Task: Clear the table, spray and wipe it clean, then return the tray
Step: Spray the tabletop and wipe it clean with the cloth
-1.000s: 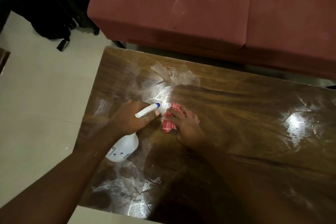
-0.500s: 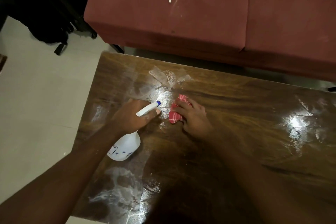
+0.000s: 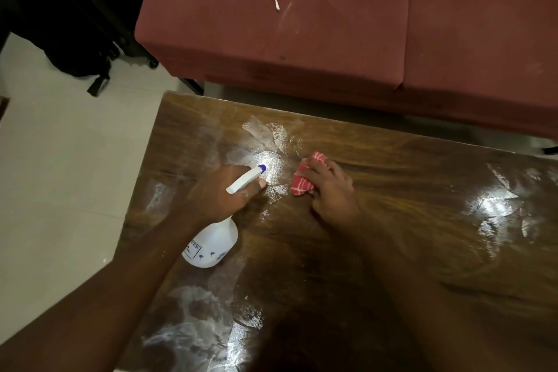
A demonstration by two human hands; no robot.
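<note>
**Friend:** What has changed in the last second?

**Me:** My right hand (image 3: 332,190) has slid the red checked cloth (image 3: 303,180) away from my left hand (image 3: 217,193). One second ago the cloth was almost touching the nozzle (image 3: 246,180). Now a shining wet patch (image 3: 268,166) of the table (image 3: 392,251) shows between them.

**Friend:** And what does it mean for the job?

**Me:** I think I am in the middle of the wiping. Nothing stands on the table except what I hold, so the clearing looks done. White streaks remain on the near side of my left arm and far out past my right hand, so much is left to wipe. The tray I cannot see from here.

**Friend:** How are your hands now?

**Me:** The left one is closed around the neck of the spray bottle (image 3: 214,243). Its body hangs below my wrist, low over the table, and the nozzle points toward the cloth. The fingers of my right hand are bent over the bunched cloth and press it down on the wood, just beyond the wet patch.
</note>
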